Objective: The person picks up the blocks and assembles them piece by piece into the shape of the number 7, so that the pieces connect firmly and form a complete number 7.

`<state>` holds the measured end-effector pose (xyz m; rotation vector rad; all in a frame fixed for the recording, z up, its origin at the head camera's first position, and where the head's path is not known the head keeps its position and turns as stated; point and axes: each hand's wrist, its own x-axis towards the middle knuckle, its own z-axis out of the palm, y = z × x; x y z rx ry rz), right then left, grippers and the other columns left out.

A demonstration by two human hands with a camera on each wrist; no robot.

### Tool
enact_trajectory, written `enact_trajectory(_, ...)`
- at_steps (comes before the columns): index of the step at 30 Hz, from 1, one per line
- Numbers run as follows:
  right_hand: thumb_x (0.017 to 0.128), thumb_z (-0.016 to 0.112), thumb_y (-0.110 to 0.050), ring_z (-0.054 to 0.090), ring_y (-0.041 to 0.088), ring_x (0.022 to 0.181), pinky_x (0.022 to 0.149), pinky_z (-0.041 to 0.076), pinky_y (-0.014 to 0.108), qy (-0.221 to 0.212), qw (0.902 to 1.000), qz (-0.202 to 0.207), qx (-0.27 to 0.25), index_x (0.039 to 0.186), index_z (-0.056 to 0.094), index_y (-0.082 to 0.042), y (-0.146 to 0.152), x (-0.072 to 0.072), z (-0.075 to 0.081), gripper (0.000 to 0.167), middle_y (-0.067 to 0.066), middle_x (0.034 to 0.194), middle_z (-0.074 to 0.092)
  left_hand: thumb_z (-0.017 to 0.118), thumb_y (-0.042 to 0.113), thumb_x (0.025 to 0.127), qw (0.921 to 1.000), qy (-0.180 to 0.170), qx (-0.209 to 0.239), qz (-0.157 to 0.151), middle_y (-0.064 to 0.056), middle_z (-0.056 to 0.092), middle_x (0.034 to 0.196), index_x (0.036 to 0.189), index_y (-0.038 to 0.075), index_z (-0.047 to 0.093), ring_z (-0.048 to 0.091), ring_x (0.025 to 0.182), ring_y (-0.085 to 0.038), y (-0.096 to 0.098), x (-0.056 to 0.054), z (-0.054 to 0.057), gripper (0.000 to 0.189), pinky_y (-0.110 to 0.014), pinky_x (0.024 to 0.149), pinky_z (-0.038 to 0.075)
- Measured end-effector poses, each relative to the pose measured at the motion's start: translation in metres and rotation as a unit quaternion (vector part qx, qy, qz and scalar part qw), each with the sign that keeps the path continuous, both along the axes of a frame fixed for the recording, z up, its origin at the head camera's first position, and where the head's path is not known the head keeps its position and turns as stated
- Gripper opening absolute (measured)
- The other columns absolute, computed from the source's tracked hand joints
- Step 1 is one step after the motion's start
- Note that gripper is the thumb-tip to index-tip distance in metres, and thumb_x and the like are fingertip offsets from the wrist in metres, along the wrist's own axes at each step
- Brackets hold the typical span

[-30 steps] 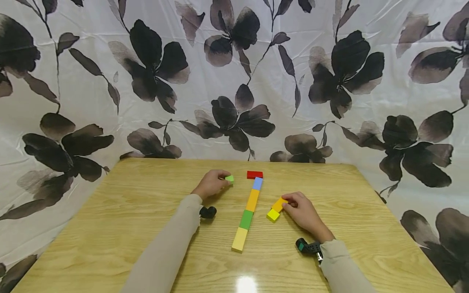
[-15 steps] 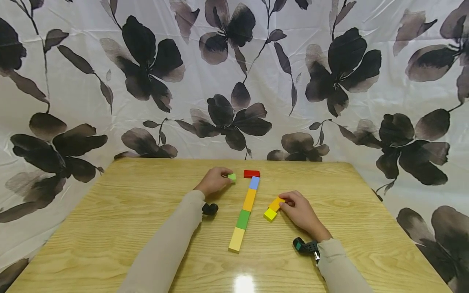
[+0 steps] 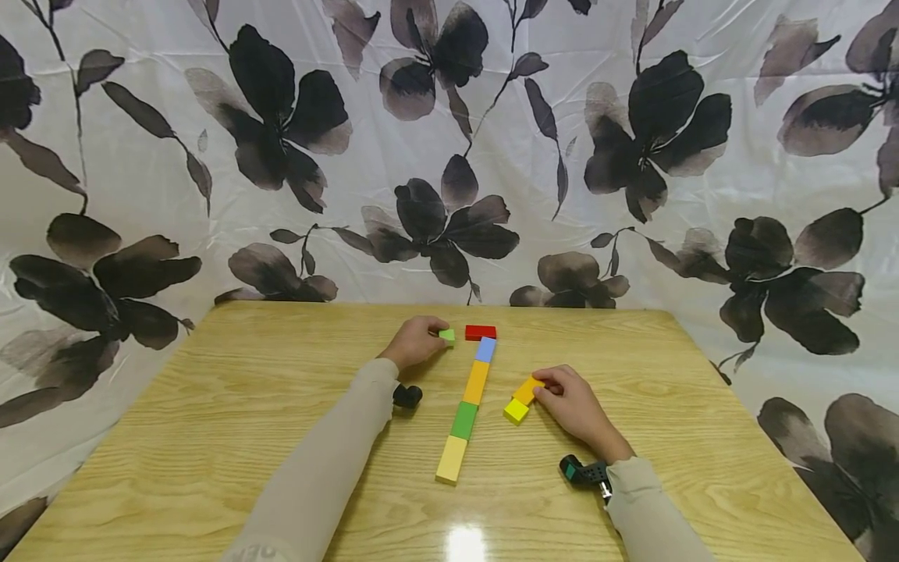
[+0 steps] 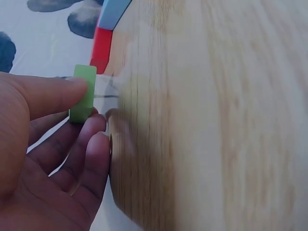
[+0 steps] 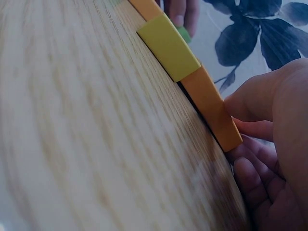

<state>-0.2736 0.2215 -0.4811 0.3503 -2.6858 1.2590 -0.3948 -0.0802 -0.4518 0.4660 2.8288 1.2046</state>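
My left hand pinches a light green block between thumb and fingers, just left of a red block at the far part of the table. In the left wrist view, a small gap shows between the light green block and the red block. My right hand pinches the far end of an orange block lying on the table. A bright yellow block touches that orange block's near end. Seen from the right wrist, the thumb lies along the orange block.
Between the hands runs a slanted row of blocks: blue, orange, green and pale yellow. Its blue end meets the red block. Behind the wooden table hangs a flowered cloth.
My left hand has carried the light green block a little to the right and away, closer to the red block. The right hand keeps its place on the orange block. The head view shifted slightly.
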Motion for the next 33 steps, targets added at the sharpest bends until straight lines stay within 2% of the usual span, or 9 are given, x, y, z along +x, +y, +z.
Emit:
enact_trajectory(10, 0.098, 0.066, -0.014, 0.060, 0.021, 0.101, 0.088, 0.050, 0.040, 0.008, 0.9999, 0.004, -0.005, 0.123, 0.068, -0.005, -0.001, 0.000, 0.001, 0.027, 0.007, 0.116, 0.062, 0.071, 0.010, 0.092, 0.9999, 0.006, 0.002, 0.009, -0.011, 0.067, 0.124, 0.127, 0.003, 0.069, 0.062, 0.109, -0.025, 0.005, -0.002, 0.001, 0.036, -0.038, 0.097, 0.049)
enact_trajectory(18, 0.098, 0.065, -0.015, 0.059, 0.020, 0.100, 0.088, 0.050, 0.040, -0.004, 1.0000, -0.001, -0.002, 0.124, 0.068, -0.005, -0.001, 0.001, 0.002, 0.027, 0.007, 0.115, 0.061, 0.072, 0.008, 0.091, 0.9998, 0.015, -0.003, 0.010, -0.011, 0.067, 0.123, 0.125, 0.002, 0.069, 0.061, 0.108, -0.025, 0.011, -0.001, 0.001, 0.034, -0.038, 0.097, 0.048)
enact_trajectory(26, 0.099, 0.065, -0.015, 0.059, 0.021, 0.101, 0.089, 0.050, 0.041, -0.009, 1.0000, 0.001, -0.004, 0.124, 0.068, -0.005, 0.000, 0.001, 0.002, 0.027, 0.007, 0.116, 0.061, 0.071, 0.009, 0.092, 0.9998, 0.009, -0.006, 0.019, -0.012, 0.067, 0.121, 0.125, 0.002, 0.069, 0.060, 0.107, -0.026, 0.015, 0.000, 0.002, 0.034, -0.039, 0.098, 0.048)
enact_trajectory(33, 0.098, 0.066, -0.014, 0.060, 0.021, 0.100, 0.088, 0.051, 0.038, 0.002, 1.0000, 0.002, -0.002, 0.123, 0.068, -0.004, -0.001, 0.001, 0.002, 0.027, 0.008, 0.115, 0.061, 0.071, 0.009, 0.092, 0.9995, 0.017, -0.019, 0.016, -0.012, 0.068, 0.118, 0.124, 0.001, 0.069, 0.060, 0.103, -0.026, 0.017, 0.000, 0.004, 0.034, -0.039, 0.096, 0.048)
